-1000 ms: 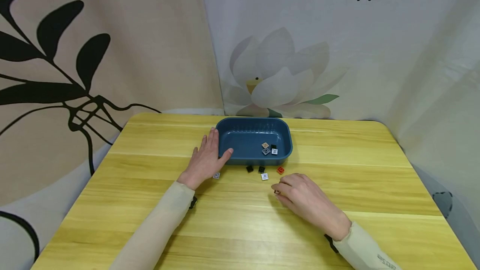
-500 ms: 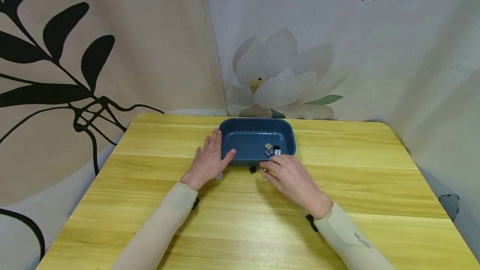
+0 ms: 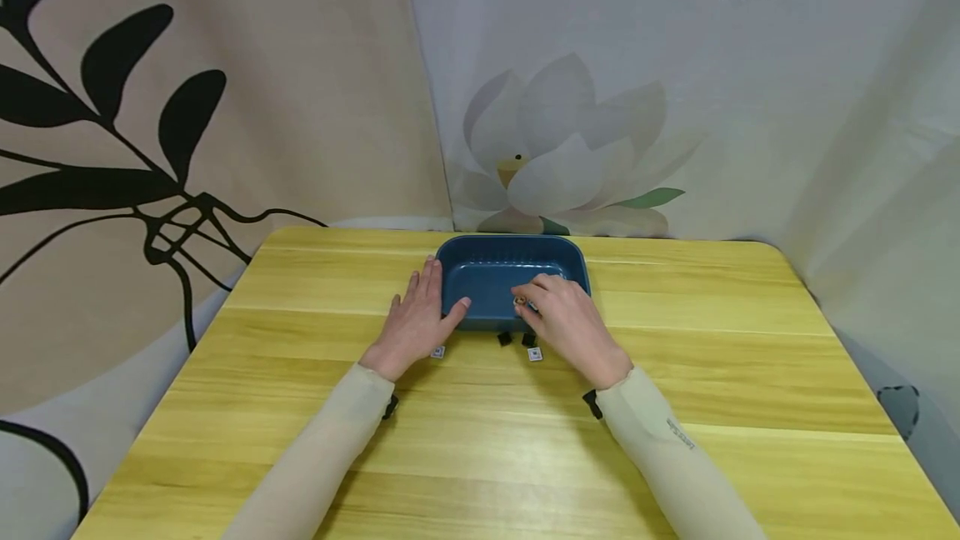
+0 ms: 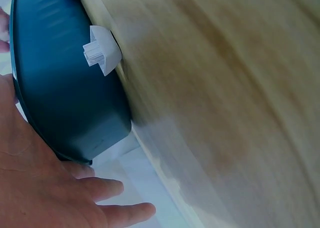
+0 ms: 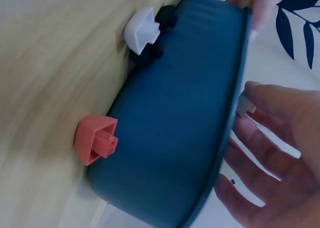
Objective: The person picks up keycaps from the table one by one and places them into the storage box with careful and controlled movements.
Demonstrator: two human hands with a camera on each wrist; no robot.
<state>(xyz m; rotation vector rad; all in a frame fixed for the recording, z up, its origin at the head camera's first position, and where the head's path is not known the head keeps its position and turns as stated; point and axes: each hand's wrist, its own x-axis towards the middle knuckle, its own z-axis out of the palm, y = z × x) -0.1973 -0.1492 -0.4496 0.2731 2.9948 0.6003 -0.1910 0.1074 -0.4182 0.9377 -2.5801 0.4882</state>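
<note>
My left hand [image 3: 408, 325] lies along the left end of a dark blue rectangular tray [image 3: 480, 326], fingers straight and thumb over the near rim. Over the tray's right part, my right hand [image 3: 573, 327] pinches a small tan-brown keycap [image 3: 521, 300] between thumb and fingertips; in the right wrist view that keycap [image 5: 245, 105] shows just past the rim. The keycaps inside the tray are mostly hidden by this hand. Along the near wall lie two black keycaps [image 3: 529, 340] and a white keycap [image 3: 535, 353]. A red keycap [image 5: 96, 139] appears in the right wrist view.
Another white keycap [image 3: 438, 352] sits on the wooden table [image 3: 480, 457] beside my left wrist. The tray stands near the table's back edge. Behind it hangs a printed curtain [image 3: 337, 90] with leaves and a pale flower.
My right hand has moved up and left from the table in front of the tray to over it, carrying the tan-brown keycap. The left hand stays at the tray's left end.
</note>
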